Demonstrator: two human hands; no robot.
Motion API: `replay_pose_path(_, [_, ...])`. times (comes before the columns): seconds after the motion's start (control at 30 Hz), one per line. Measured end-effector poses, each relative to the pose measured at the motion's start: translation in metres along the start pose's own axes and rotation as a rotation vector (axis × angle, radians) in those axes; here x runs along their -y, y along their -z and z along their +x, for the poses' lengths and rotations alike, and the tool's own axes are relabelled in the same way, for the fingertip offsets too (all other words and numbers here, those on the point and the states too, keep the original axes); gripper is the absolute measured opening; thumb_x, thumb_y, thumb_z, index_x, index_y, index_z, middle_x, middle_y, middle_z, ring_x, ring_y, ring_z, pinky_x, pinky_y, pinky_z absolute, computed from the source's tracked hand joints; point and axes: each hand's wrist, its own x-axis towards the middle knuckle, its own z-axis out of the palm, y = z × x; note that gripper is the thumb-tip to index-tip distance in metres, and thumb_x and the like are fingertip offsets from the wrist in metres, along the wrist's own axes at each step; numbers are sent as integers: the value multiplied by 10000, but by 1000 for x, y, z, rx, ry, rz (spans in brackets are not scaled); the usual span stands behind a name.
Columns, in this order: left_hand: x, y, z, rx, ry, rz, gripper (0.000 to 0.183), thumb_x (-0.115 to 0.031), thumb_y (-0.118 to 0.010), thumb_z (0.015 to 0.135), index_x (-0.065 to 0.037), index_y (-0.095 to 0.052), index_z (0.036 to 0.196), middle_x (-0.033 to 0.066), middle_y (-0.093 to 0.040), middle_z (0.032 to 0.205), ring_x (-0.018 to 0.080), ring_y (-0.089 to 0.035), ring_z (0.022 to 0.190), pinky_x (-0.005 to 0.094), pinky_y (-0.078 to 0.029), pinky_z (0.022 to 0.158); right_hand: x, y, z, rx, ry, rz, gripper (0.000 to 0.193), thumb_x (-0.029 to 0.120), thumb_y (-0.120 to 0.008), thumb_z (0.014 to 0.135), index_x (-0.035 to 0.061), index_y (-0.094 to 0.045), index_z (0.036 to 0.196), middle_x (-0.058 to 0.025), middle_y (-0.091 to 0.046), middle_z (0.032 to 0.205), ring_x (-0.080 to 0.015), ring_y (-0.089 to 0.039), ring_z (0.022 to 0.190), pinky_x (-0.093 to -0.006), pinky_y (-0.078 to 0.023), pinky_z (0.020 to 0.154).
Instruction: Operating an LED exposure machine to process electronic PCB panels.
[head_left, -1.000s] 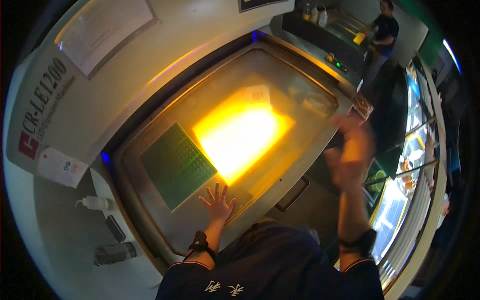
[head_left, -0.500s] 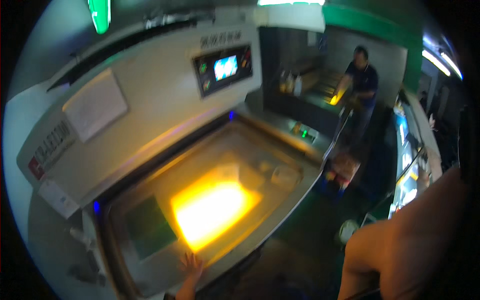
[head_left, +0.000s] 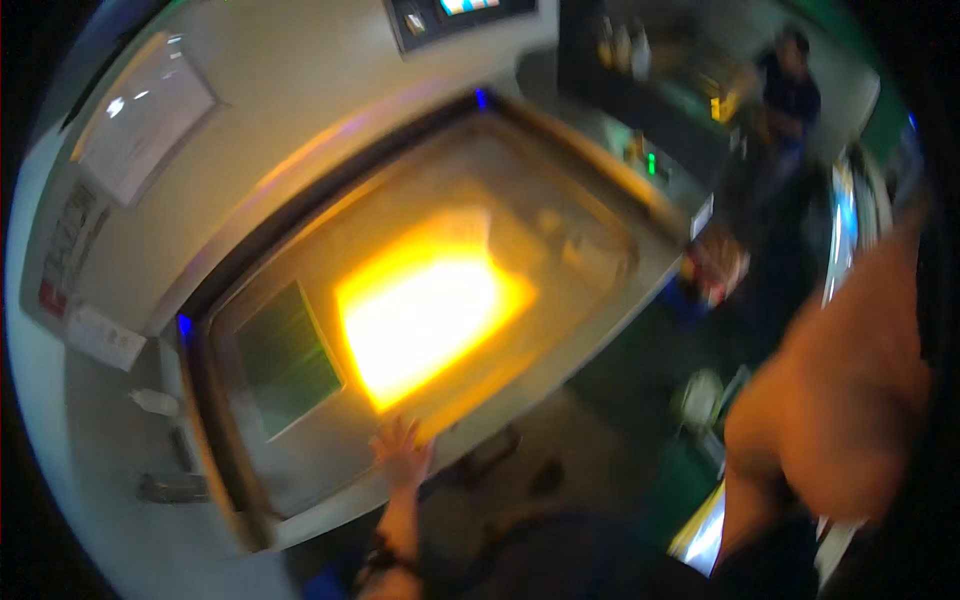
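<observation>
My left hand (head_left: 402, 455) is at the front edge of a large machine's framed bed, fingers spread and nothing in them. Its fingertips lie just below the near corner of a glowing yellow-white rectangle (head_left: 420, 310); whether they touch the bed surface (head_left: 345, 455) I cannot tell. Left of the glow lies a dark green rectangular sheet or panel (head_left: 288, 360) with a pale edge. At the right, very near and blurred, is a bent bare limb (head_left: 835, 400), apparently my right arm; no fingers can be made out on it.
Behind the bed rises the machine's pale housing (head_left: 300, 120), with a white paper (head_left: 145, 120) and a control screen panel (head_left: 455, 20). At the far right a person (head_left: 790, 90) stands by a dark bench. A reddish heap (head_left: 715, 265) and a round pale object (head_left: 700, 395) are beyond the bed's right side.
The view has tipped downward, so the bed and control panel sit higher in the picture. My left hand stays spread near the glow's near corner, with more of its forearm showing.
</observation>
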Motion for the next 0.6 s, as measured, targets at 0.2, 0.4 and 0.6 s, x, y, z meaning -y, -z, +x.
replay_pose_path(0.2, [18,-3,-16,154,187,-35,541,-532,-568,896,-214,-592,1332,62,-326,1573,388,-213,1464,663,-124,1137,70,-54,-252,849,-1116,762,250,186,-685,854,107,-668,1090,-116,-670,1067,-294,-631,1023,-413,-499,886])
replay_pose_path(0.4, [31,13,-34,205,161,-66,588,-584,-554,890,-237,-558,1365,52,-309,1580,379,-187,1474,672,-118,1134,246,-6,-487,1618,-1145,558,410,220,-722,798,59,-643,1167,-168,-621,1232,-362,-550,1190,-492,-424,1026])
replay_pose_path(0.6, [26,6,-27,214,131,-82,573,-569,-564,892,-225,-567,1349,50,-300,1585,375,-173,1479,683,-111,1130,182,-8,-625,1706,-1063,6,497,199,-619,856,58,-531,1325,-181,-514,1361,-406,-445,1286,-503,-374,1069])
